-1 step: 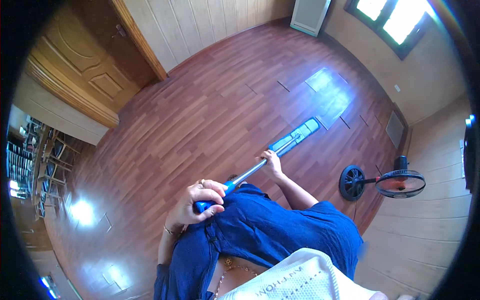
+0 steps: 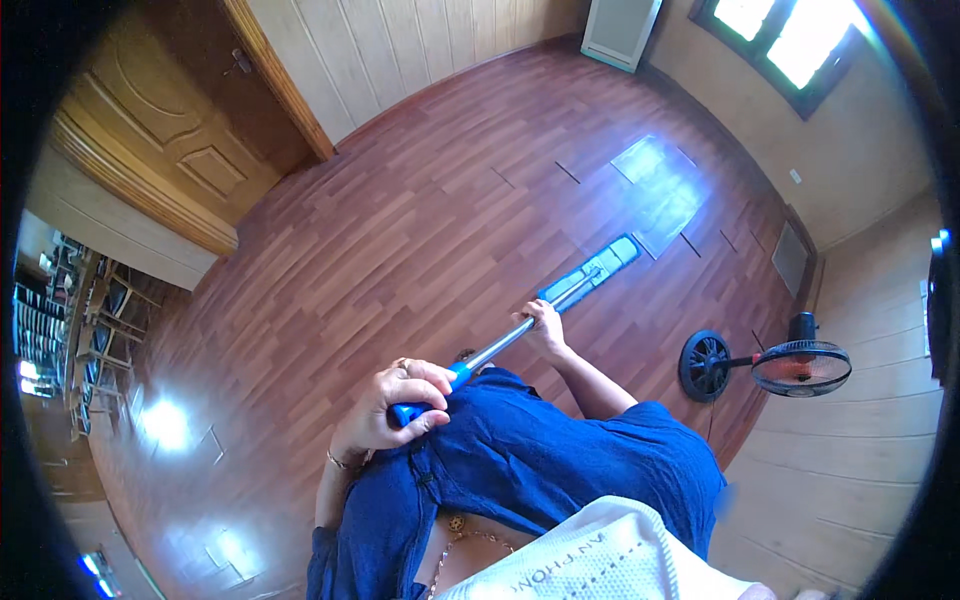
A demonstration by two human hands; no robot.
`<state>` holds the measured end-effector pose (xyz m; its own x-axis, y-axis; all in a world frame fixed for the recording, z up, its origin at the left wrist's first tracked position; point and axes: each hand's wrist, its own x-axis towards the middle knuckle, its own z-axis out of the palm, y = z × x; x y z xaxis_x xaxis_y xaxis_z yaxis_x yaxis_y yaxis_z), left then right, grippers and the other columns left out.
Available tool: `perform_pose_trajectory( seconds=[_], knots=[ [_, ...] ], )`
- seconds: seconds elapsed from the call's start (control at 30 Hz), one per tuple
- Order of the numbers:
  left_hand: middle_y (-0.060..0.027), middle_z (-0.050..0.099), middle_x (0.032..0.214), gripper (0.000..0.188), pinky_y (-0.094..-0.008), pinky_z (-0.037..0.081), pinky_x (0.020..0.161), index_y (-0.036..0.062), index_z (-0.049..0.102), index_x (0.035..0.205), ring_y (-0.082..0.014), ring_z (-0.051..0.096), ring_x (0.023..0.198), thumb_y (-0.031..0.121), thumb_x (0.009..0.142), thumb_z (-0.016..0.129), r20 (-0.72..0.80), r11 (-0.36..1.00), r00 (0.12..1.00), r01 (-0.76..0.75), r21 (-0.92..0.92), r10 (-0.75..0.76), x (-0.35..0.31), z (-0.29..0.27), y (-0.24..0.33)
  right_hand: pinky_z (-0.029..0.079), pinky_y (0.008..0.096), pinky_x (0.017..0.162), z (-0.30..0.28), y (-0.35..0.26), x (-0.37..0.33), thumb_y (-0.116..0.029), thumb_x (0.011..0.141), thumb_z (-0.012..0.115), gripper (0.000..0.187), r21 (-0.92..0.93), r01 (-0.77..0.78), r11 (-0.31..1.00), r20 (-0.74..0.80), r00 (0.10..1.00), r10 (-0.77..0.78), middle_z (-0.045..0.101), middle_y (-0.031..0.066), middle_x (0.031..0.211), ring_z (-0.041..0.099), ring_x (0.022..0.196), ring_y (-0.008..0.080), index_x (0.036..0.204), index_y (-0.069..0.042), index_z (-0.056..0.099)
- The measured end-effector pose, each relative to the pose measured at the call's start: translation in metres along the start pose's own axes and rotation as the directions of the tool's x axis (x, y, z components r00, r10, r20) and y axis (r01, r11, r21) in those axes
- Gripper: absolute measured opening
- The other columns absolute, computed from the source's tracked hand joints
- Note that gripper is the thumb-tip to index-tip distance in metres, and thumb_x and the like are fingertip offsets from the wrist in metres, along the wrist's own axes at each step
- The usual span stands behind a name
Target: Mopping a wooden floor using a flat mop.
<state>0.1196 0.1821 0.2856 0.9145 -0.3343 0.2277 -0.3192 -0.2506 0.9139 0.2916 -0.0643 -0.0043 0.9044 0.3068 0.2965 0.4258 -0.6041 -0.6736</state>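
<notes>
A flat mop [image 2: 490, 350] with a metal pole and blue grip slants from my body out over the floor. Its wide rectangular head [image 2: 590, 272], pale on top with a blue fringe, lies flat on the boards. My left hand [image 2: 405, 400] is closed round the blue grip at the pole's upper end. Farther down, my right hand [image 2: 541, 328] wraps the metal pole a little short of the mop head. Both arms are bent, with the pole running in front of my blue clothing.
Reddish-brown wood flooring [image 2: 420, 230] spreads all round, with glare patches. A black standing fan [image 2: 800, 368] on a round base [image 2: 705, 366] is at right. A white cabinet [image 2: 620, 35] stands by the far wall. A wooden door [image 2: 190, 130] is at left, chairs [image 2: 105, 340] below it.
</notes>
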Motion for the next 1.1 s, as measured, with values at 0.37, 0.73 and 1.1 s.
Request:
perform_pose_trajectory(
  seconds=[0.37,0.73,1.1],
  knots=[
    [-0.0054,0.066,0.09,0.017,-0.0372,0.044,0.083,0.0102,0.066,0.081,-0.0241,0.066,0.093,0.009,0.068,0.078,-0.209,0.964,0.978,0.028,0.263,0.029,-0.025,0.011,0.025,0.047,0.0436,0.065,0.047,-0.016,0.048,-0.025,0.074,0.074,0.02,0.164,0.282,0.945,0.352,0.878,-0.323,0.062,0.0064,0.076,0.059,0.076,0.0311,0.071,-0.012,0.059],
    [-0.0063,0.065,0.084,0.016,-0.0354,0.047,0.07,0.01,0.063,0.074,-0.0219,0.062,0.071,0.009,0.063,0.076,-0.669,0.76,0.711,0.309,0.572,0.215,-0.074,0.1,0.064,0.049,0.0477,0.087,0.107,-0.112,0.044,-0.017,0.072,0.071,0.038,0.19,0.52,0.833,0.744,0.477,-0.467,0.064,0.0065,0.11,0.056,0.11,0.0333,0.108,-0.023,0.06],
    [-0.0039,0.059,0.072,0.022,-0.036,0.045,0.062,0.0101,0.061,0.068,-0.0226,0.062,0.068,0.027,0.069,0.076,-0.848,0.57,0.407,0.628,0.53,0.341,-0.099,0.195,0.148,0.051,0.0451,0.074,0.121,-0.236,-0.064,-0.017,0.071,0.068,0.032,0.7,0.584,0.411,0.638,-0.253,-0.727,0.065,0.0079,0.087,0.062,0.088,0.0306,0.103,-0.02,0.064]
  ],
)
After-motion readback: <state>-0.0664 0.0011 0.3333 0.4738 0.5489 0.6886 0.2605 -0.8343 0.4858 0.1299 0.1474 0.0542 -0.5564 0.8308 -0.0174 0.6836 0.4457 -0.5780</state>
